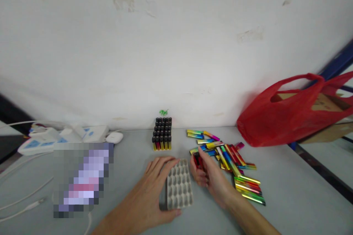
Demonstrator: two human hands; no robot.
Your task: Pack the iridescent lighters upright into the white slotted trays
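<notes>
A pale tray with rows of small hollows (180, 184) lies on the grey table. My left hand (150, 191) grips it from the left, fingers at its far end and thumb at its near end. Right of the tray, my right hand (206, 174) is closed around a small red and black stick (197, 161). Just beyond that hand, shiny multicoloured sticks (228, 156) lie in a loose pile. Behind the tray stands a tight block of upright black-topped sticks (162, 134) with gold and red lower parts.
A white power strip (93, 134) with plugs, a white mouse-like item (114, 137) and cables lie at the left, beside a pixelated object (85, 180). A red bag (289, 114) holding cardboard is at the right. The wall (176, 51) bounds the table's back.
</notes>
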